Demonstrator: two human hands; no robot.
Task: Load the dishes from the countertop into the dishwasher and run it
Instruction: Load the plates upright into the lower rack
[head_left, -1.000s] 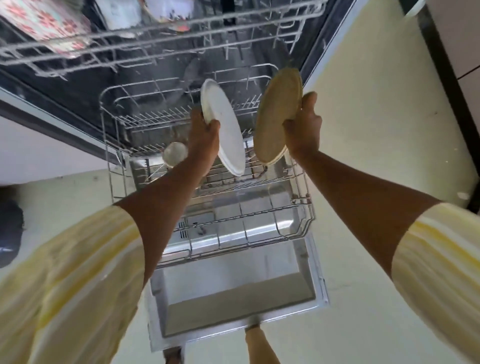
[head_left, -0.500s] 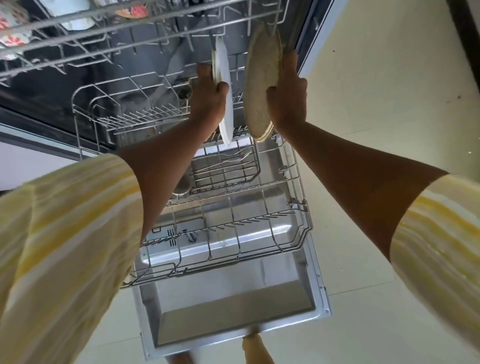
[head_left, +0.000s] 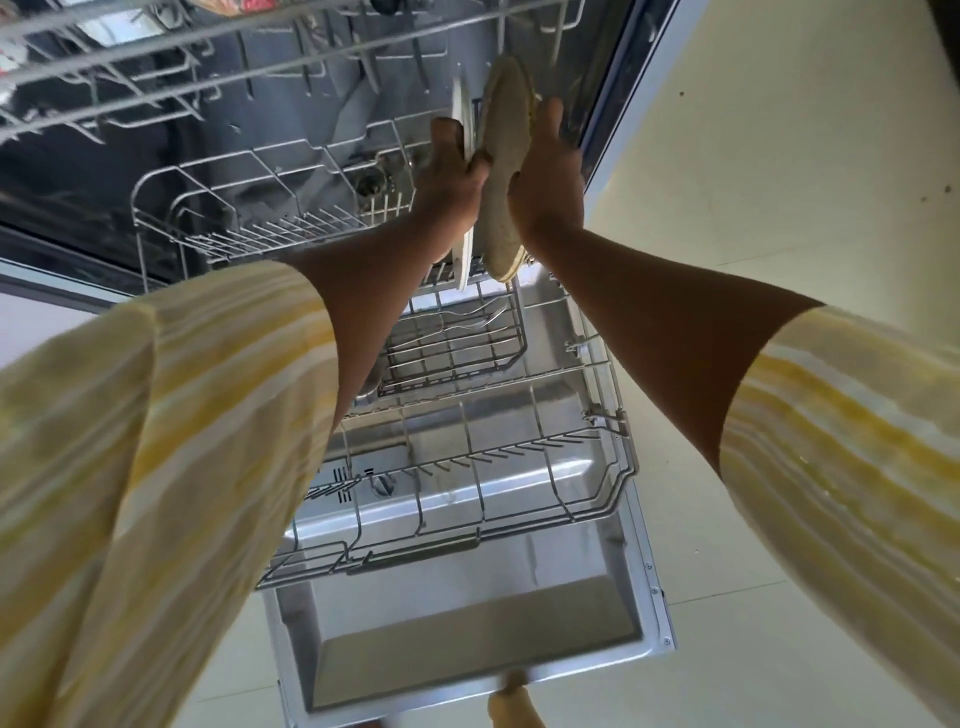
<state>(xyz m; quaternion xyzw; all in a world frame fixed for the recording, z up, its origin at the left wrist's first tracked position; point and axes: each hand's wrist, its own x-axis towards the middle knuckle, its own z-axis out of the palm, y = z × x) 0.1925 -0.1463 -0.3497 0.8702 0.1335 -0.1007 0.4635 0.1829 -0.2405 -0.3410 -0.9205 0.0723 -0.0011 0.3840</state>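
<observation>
My left hand (head_left: 453, 186) grips a white plate (head_left: 461, 119) held on edge, almost edge-on to the camera. Right beside it, my right hand (head_left: 546, 179) grips a tan speckled plate (head_left: 503, 156), also upright. Both plates stand close together over the rear right part of the pulled-out lower rack (head_left: 605, 467) of the open dishwasher, just behind the wire cutlery basket (head_left: 511, 332). The plates' lower rims sit near the rack wires; contact cannot be told.
The upper rack (head_left: 156, 62) hangs pulled out above, holding a few dishes at the top left. The lowered dishwasher door (head_left: 657, 618) lies below the lower rack. Forks lie in the cutlery basket. A round metal item is partly hidden behind my left forearm. Pale floor (head_left: 779, 208) lies right.
Both hands have carried the plates farther back and closer together over the lower rack. The plates have turned more upright and edge-on.
</observation>
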